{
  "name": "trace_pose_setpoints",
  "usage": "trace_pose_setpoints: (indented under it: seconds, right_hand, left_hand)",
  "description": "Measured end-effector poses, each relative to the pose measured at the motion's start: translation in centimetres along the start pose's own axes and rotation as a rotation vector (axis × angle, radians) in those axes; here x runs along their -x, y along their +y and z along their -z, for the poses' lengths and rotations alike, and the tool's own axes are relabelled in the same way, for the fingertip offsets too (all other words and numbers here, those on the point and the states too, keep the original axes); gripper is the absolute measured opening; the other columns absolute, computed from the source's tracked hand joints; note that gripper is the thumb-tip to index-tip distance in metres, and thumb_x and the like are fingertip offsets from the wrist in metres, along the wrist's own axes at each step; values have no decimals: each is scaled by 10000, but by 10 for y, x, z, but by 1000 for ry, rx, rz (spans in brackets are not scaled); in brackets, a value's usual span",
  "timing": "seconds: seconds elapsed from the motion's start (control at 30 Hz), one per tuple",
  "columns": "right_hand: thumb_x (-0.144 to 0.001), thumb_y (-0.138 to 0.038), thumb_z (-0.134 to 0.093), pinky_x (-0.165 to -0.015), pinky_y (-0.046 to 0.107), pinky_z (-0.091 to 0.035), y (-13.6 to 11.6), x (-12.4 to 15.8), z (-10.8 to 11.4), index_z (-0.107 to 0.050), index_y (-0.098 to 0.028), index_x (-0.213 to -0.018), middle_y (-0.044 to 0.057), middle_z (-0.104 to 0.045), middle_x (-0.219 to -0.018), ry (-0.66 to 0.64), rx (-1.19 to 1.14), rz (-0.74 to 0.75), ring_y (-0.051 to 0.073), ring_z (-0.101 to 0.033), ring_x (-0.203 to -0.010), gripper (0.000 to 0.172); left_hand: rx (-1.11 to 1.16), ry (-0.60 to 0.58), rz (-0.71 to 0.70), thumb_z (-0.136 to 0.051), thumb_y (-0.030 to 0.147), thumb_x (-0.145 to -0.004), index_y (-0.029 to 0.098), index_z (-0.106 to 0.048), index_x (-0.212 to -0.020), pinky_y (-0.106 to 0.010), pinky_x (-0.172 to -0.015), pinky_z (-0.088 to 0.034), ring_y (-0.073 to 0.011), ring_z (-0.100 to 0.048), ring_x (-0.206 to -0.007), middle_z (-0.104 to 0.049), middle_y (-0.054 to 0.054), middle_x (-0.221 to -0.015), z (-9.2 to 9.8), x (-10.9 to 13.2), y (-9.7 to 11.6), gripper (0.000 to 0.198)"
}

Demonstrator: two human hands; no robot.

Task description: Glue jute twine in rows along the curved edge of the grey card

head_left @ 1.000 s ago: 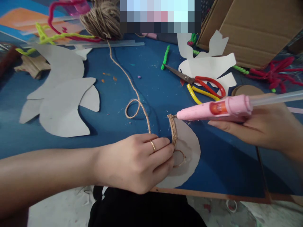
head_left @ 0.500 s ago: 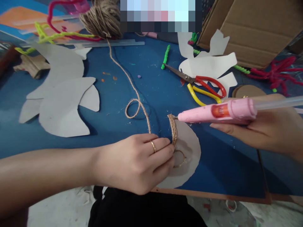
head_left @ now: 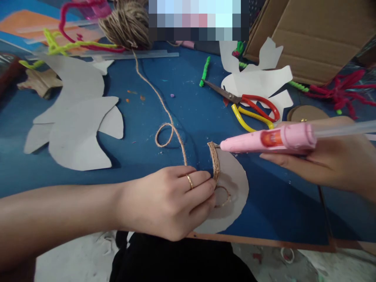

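Observation:
My right hand (head_left: 329, 164) grips a pink hot glue gun (head_left: 243, 141), a clear glue stick (head_left: 346, 127) running out of its back. The nozzle tip meets the upper end of the jute twine rows (head_left: 215, 160) laid along a rounded pale cardboard piece (head_left: 235, 188). My left hand (head_left: 173, 199), wearing a ring, lies over the left part of that piece with its fingers together on the twine. From under it, a strand of jute twine (head_left: 158, 95) loops back to the ball (head_left: 126, 23). A small twine ring (head_left: 222, 196) shows beside the fingertips.
Scissors (head_left: 235, 98) with red and yellow handles lie beyond the glue gun, near white cut-outs (head_left: 252, 84). Grey card shapes (head_left: 76, 133) overlap at the left. A cardboard box (head_left: 317, 35) stands at the back right; a green pipe cleaner piece (head_left: 205, 71) lies near the scissors.
Almost nothing differs. The view has shifted very slightly; both hands, the glue gun and the twine keep their places.

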State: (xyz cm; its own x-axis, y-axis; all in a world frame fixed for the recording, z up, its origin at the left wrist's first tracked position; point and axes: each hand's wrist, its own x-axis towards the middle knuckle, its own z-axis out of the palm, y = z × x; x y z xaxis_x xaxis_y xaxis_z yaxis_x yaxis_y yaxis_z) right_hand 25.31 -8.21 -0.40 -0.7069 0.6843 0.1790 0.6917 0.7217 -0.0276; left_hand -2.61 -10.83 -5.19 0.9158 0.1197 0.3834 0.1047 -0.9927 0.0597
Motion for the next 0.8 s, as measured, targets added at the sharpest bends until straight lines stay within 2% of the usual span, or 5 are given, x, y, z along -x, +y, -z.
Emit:
trace_pose_setpoints:
  seconds: [0.13, 0.27, 0.4, 0.63, 0.8]
  right_hand:
    - [-913, -407, -445, -487, 244, -377, -7, 6, 6, -593, -247, -940, -32, -612, -676, -30, -69, 3, 123, -544, -549, 219]
    - [-895, -455, -443, -411, 260, -321, -10, 11, 8, -537, -234, -757, -40, -517, -547, -67, -72, -58, 120, -457, -448, 277]
    - [-893, -374, -450, -423, 263, -304, -14, 17, 10, -493, -243, -713, -54, -469, -524, -118, -128, -72, 113, -432, -439, 227]
    - [-889, -369, -441, -382, 249, -284, -20, 27, 11, -429, -241, -686, -73, -427, -479, -176, -196, -103, 95, -402, -383, 240]
    - [-881, -379, -453, -368, 237, -293, -25, 33, 12, -424, -245, -705, -81, -441, -482, -195, -209, -101, 87, -413, -370, 223]
  left_hand:
    - [-5, 1, -1, -489, 154, -894, 112, -665, -937, -325, -731, -564, -219, -647, -899, -688, -113, -936, 0, 0, 0, 186]
    - [-15, -36, 13, -465, 168, -901, 142, -652, -941, -316, -755, -554, -202, -632, -911, -678, -91, -942, 0, 1, 1, 193]
    - [-21, -72, 31, -456, 188, -908, 166, -640, -926, -301, -765, -547, -185, -625, -903, -672, -74, -926, 0, 2, 2, 186]
    - [-11, 22, 6, -487, 148, -890, 117, -667, -898, -321, -717, -565, -215, -651, -882, -692, -101, -912, -1, 0, 1, 183]
    - [-6, 22, 18, -430, 126, -909, 120, -676, -902, -318, -721, -565, -211, -660, -881, -701, -94, -933, 0, 0, 0, 247]
